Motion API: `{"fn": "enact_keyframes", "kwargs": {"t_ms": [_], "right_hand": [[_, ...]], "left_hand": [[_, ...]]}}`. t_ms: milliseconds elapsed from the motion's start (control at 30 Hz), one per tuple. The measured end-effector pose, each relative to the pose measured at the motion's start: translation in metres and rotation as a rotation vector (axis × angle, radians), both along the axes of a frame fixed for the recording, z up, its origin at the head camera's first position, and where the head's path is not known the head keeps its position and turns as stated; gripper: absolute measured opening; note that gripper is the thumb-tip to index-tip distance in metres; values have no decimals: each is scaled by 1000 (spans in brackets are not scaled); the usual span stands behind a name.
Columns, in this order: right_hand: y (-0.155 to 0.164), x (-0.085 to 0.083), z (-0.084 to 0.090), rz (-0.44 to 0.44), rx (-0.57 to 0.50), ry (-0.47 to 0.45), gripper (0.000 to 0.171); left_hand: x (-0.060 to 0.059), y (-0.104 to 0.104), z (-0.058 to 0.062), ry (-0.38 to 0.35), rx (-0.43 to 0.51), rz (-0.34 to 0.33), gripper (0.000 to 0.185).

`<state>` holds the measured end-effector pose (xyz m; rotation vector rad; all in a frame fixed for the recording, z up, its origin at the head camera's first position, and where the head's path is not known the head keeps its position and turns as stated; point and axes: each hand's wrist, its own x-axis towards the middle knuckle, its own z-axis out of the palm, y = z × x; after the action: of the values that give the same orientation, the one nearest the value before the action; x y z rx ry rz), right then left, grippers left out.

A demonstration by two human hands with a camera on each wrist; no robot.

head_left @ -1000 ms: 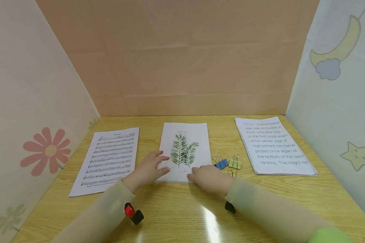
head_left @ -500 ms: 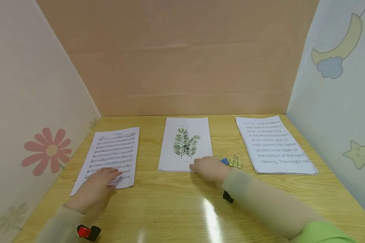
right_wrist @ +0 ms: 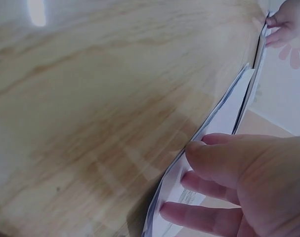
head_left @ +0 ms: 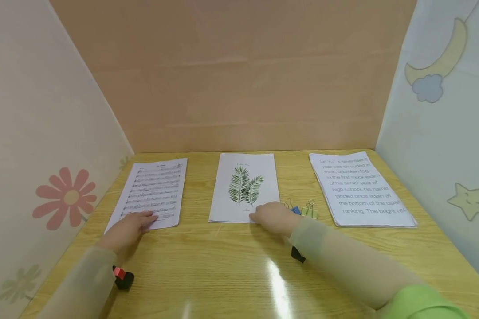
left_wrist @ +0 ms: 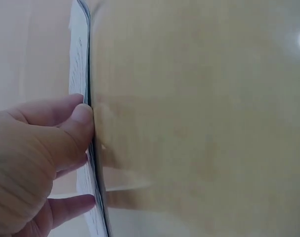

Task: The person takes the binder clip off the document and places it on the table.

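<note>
A stack of sheet music (head_left: 155, 188) lies at the left of the table. My left hand (head_left: 125, 230) rests on its near edge; in the left wrist view the thumb (left_wrist: 83, 118) lies against the paper edge and the fingers reach over the top page. In the middle lies a stack of papers with green leaves printed on top (head_left: 245, 181). My right hand (head_left: 274, 217) is at its near right corner, thumb (right_wrist: 201, 153) along the edge and fingers spread over the page. Partly hidden behind this hand are a blue binder clip (head_left: 295, 210) and a yellow binder clip (head_left: 310, 212).
A stack of papers with large printed text (head_left: 361, 190) lies at the right of the wooden table (head_left: 207, 270). A tan panel (head_left: 239, 79) closes off the back, and white walls (head_left: 435, 146) with drawings flank both sides.
My left hand has gone from the leaf-print stack to the sheet music, which has slid away from me. The leaf-print stack has also slid back a little, with my right hand staying at its corner.
</note>
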<state>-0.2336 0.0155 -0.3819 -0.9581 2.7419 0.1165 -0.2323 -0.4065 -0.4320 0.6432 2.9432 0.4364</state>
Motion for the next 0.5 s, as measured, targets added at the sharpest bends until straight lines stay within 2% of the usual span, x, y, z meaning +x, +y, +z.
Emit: {"fn": "enact_keyframes", "kwargs": {"t_ms": [100,367,500], "right_hand": [[0,0,2,55,37,40,26],[-1,-1,6,128,50,107,19],[1,-2,4,123,73,128,22]], "left_hand": [[-12,0,1,-5,-9,-15,39],[-36,0,-1,-83,14,55,41],[-47,-1,-2,-82,-8,22,43]]}}
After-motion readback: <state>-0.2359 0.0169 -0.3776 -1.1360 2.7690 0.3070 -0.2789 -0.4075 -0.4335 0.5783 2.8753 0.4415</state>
